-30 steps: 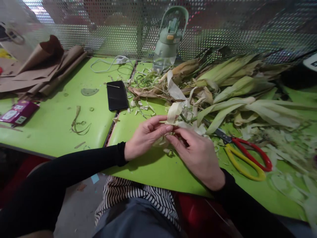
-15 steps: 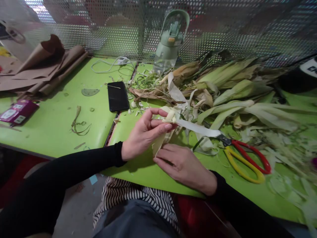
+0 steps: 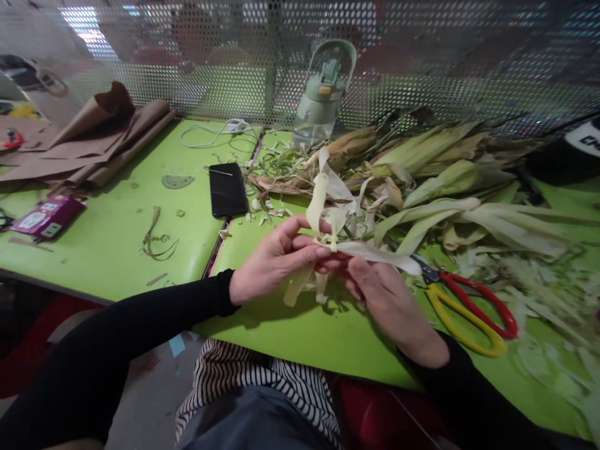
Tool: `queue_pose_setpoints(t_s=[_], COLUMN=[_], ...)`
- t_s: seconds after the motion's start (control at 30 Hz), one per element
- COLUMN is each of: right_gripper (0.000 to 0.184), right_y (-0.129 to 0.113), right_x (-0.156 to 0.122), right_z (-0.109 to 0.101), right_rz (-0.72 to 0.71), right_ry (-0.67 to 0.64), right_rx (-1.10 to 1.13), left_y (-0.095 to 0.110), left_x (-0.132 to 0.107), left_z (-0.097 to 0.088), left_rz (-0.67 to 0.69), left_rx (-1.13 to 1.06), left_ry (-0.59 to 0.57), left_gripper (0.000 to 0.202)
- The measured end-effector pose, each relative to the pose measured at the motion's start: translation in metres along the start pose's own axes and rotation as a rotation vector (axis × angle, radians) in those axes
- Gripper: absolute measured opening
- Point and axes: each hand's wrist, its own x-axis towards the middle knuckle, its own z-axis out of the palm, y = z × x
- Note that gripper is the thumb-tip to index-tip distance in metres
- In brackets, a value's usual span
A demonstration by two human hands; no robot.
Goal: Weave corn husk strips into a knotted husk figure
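Scissors (image 3: 488, 292): landmark. Left of them: husk strip (image 3: 334, 245), which I am watching the left hand (image 3: 276, 253) pinching, apparently steadying its folds; right hand (image 3: 394, 306), half-curled alongside, its grip escaping me.

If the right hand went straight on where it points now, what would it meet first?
Most likely the left hand, which holds pale husk strips just ahead, though depth is unclear.

A pale husk strip (image 3: 375, 252) partly hides the scissors' blades (image 3: 426, 270).

Husk strip (image 3: 317, 203) is cream; tabletop (image 3: 107, 250) green; cloth (image 3: 225, 370) striped.
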Motion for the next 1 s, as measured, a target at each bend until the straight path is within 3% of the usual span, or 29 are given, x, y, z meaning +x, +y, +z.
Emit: queue_pose_setpoints(t_s=[0.07, 0.17, 0.4, 0.7, 0.87, 1.0], right_gripper=[0.044, 0.044, 0.021, 0.02, 0.019, 0.024], right_y=[0.002, 0.006, 0.015, 0.014, 0.013, 0.009], right_x=[0.001, 0.0, 0.0, 0.001, 0.0, -0.002], right_z=[-0.001, 0.002, 0.008, 0.008, 0.006, 0.006], right_rz=[0.018, 0.072, 0.059, 0.054, -0.023, 0.051], right_ry=[0.099, 0.15, 0.221, 0.318, 0.277, 0.164], right_rx=[0.146, 0.307, 0.37, 0.363, 0.223, 0.222], left_y=[-0.001, -0.002, 0.001, 0.003, 0.0, -0.002], left_x=[0.0, 0.0, -0.004, -0.005, -0.004, -0.003], left_z=[0.0, 0.0, 0.003, 0.008, 0.009, 0.01], left_rz=[-0.062, -0.149, -0.289, -0.153, -0.219, -0.145], left_rx=[0.017, 0.074, 0.235, 0.316, 0.263, 0.274], left_ry=[-0.033, -0.086, -0.155, -0.179, -0.129, -0.036], left_gripper=[0.029, 0.027, 0.028, 0.013, 0.032, 0.03])
